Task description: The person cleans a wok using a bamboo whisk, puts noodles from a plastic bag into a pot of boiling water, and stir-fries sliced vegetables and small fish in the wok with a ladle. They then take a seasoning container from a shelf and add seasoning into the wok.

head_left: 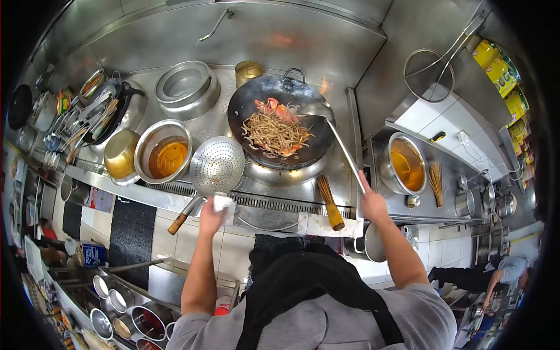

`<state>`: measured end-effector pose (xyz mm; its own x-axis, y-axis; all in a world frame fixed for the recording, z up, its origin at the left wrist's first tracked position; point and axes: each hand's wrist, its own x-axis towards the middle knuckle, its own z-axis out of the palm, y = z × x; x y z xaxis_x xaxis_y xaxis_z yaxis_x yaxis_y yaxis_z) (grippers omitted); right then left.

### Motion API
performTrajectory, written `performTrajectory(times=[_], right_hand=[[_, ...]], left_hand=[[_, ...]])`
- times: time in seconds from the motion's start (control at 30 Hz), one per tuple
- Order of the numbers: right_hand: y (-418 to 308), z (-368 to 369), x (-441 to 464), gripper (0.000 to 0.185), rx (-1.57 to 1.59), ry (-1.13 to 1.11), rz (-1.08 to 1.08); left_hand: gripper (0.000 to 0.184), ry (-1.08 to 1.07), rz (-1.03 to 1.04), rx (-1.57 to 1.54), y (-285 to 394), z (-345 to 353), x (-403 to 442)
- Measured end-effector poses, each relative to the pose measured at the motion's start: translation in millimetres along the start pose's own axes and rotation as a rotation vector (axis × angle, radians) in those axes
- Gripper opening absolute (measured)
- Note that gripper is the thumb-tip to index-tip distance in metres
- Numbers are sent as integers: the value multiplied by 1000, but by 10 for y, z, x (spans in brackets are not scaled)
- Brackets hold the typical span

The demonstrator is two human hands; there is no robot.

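Observation:
My right hand (373, 205) is closed round the long handle of a metal ladle (345, 147). The ladle's bowl lies inside the right side of a black wok (244, 98). Brown strips (269, 131) with red and orange pieces sit in the wok. My left hand (212, 218) is closed on a folded white cloth (223, 203), just below a round perforated strainer (217, 165). A wooden handle (178, 224) points down and left beside that hand. Whether the left hand also touches a handle under the cloth is hidden.
A pot of amber liquid (169, 153) stands left of the strainer, another pot (403, 163) to the right. A bamboo brush (331, 205) lies at the stove's front edge. A wire strainer (429, 76) hangs on the right wall. Another person (503, 275) is at far right.

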<state>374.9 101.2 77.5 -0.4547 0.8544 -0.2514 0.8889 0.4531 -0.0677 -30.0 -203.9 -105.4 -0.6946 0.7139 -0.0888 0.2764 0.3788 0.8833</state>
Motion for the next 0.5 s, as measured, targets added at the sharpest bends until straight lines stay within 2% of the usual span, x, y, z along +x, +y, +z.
performTrajectory(times=[0.03,0.1,0.13,0.17,0.23,0.3,0.37,0.43,0.47,0.5], right_hand=[[114,-1,-36,91,4,0,9],[226,-18,-125,89,57,8,-56],[58,-156,-288,88,119,-69,-25],[37,-80,-396,88,120,-72,-28],[39,44,-611,85,305,-6,-182],[-46,-85,-836,82,443,-31,-297],[-350,-574,-1087,82,515,-365,19],[-360,-674,-1091,83,531,-482,-7],[-296,-545,-947,86,452,-496,-108],[-303,-370,-747,87,338,-421,-147]], left_hand=[[46,16,-29,-385,222,-198,-103],[45,119,-164,-874,619,-437,-209],[48,78,-187,-970,795,-468,-196],[41,-20,-284,-1012,808,-398,-76],[34,-251,-388,-1052,646,-5,304],[35,-195,-541,-1048,1124,430,422],[44,-276,-645,-1022,1343,683,661],[42,-341,-726,-1005,1543,880,1002],[38,-376,-742,-976,1526,1059,1237],[31,-316,-755,-902,1470,1180,1400]])
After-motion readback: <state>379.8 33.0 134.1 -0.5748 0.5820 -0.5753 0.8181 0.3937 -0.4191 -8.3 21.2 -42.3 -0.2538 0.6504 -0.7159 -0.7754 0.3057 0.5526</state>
